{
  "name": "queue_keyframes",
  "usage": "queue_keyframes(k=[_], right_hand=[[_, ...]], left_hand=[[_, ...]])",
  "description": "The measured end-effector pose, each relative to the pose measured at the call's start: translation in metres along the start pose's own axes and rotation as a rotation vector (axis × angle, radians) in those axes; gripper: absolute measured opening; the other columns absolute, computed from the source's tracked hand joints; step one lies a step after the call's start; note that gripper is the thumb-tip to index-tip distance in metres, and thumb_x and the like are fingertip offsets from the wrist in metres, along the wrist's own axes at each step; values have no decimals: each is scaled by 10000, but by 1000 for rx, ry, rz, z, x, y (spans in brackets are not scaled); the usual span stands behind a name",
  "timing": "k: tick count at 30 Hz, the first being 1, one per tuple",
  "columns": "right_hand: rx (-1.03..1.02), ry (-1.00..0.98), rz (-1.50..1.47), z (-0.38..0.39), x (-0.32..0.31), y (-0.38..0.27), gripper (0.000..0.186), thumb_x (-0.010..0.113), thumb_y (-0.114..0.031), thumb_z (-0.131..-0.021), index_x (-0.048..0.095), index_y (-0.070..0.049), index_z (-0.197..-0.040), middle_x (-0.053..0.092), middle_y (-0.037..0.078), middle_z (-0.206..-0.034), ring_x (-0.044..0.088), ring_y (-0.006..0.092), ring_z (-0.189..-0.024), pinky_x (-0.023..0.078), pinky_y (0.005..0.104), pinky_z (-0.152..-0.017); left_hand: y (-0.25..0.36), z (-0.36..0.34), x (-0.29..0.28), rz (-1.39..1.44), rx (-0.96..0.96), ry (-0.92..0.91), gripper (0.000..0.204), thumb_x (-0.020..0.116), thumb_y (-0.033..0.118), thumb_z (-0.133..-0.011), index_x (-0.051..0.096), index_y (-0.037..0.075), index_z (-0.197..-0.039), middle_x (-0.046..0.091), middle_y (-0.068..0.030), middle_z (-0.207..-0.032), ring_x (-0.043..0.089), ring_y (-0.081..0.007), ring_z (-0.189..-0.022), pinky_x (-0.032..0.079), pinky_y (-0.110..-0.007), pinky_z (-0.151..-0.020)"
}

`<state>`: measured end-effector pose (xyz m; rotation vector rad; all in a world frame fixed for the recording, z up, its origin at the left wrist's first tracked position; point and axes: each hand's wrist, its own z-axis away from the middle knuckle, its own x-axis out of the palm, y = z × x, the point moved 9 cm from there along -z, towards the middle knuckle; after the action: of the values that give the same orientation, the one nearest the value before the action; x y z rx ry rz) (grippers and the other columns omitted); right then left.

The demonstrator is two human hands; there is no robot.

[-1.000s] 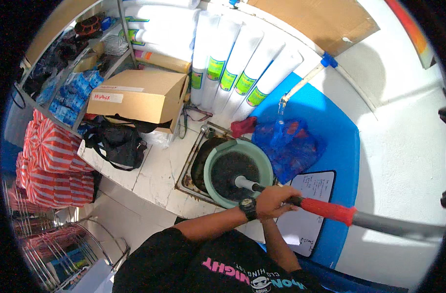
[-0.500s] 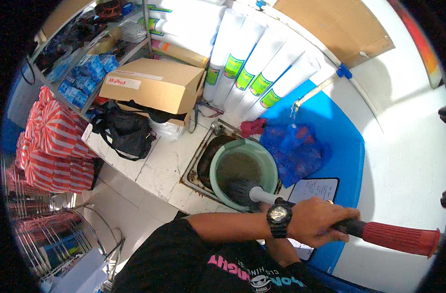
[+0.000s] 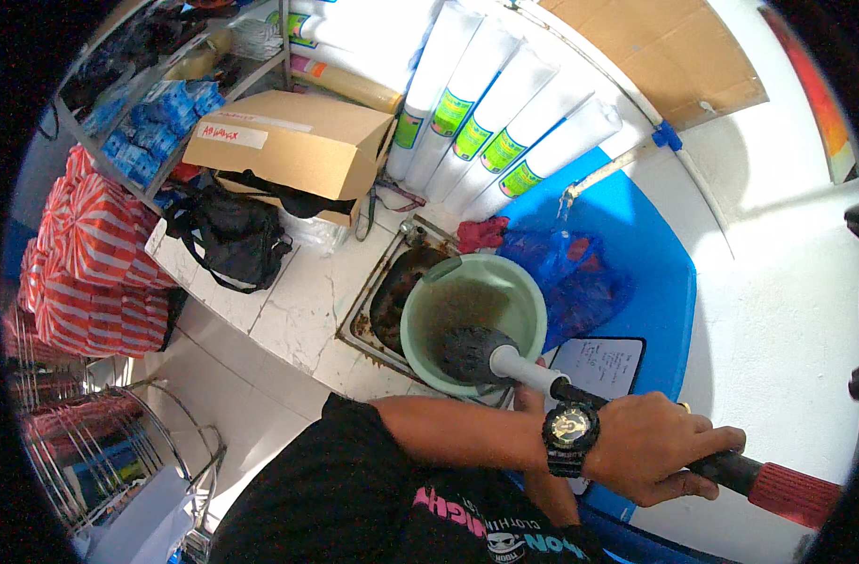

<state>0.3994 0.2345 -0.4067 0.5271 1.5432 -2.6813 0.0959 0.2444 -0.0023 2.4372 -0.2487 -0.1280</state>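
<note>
Pulled farther from the basin since the earlier frame, the mop [image 3: 470, 353] is now being held with more of its dark, stringy head showing above the murky water [image 3: 474, 296], and its white socket [image 3: 525, 368] is being carried over the near rim on the right. The black part of the handle is being gripped by the left hand [image 3: 650, 451], on whose wrist a black watch [image 3: 572, 437] is being worn; the palm is being pressed down from above, the fingers are being kept closed around the shaft, and the index finger and thumb are being spread to either side of it, just short of the red sleeve [image 3: 794, 494]. Under the handle, the right hand [image 3: 530, 399], hidden in the earlier frame, is being partly revealed beside the basin's near rim; most of it is being covered by the left wrist and the handle, so whether it is being closed on anything cannot be told. The pale green basin [image 3: 409, 324] is being supported over the right part of a rusty metal sink [image 3: 354, 329], whose left side is being left exposed. Beside the basin, a blue plastic bag [image 3: 584, 296] and a white board [image 3: 606, 362] with handwriting are being kept on the right, and a red cloth [image 3: 483, 233] is being kept behind.
</note>
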Motion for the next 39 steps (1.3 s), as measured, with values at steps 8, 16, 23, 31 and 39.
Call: queue_keyframes(k=[8,16,23,31,39], right_hand=[[24,-71,-40,-11,54,4,463,615,-280,-1005,510,-20,-1373,570,107,-1257,567,226,-1155,474,348,-952],[36,-79,-40,-14,61,1,464,618,-290,-1006,516,-23,-1371,575,103,-1254,567,223,-1154,473,346,-953],[44,-71,-54,-14,63,2,465,621,-299,-1006,522,-25,-1369,579,100,-1251,567,221,-1154,472,344,-954],[52,-78,-67,-14,69,2,466,624,-308,-1006,528,-28,-1366,583,97,-1248,567,218,-1154,471,342,-955],[45,-104,-83,-18,82,-2,468,627,-318,-1006,535,-31,-1364,587,93,-1245,567,215,-1154,470,340,-957]], left_hand=[[13,3,-22,-89,39,58,584,642,492,-907,501,128,-1342,640,-111,-814,646,-357,-653,514,-462,-551],[13,6,-32,-93,69,137,459,639,423,-946,499,87,-1226,621,-120,-725,639,-347,-610,487,-451,-540],[1,11,-29,-70,-22,95,579,648,495,-901,525,120,-1324,636,-114,-832,650,-339,-682,499,-464,-575],[4,12,-28,-41,-42,86,562,652,478,-902,520,136,-1328,633,-111,-825,650,-340,-689,490,-467,-578],[5,13,-26,-88,-57,72,560,679,472,-885,522,146,-1312,636,-113,-823,659,-348,-707,497,-472,-583]])
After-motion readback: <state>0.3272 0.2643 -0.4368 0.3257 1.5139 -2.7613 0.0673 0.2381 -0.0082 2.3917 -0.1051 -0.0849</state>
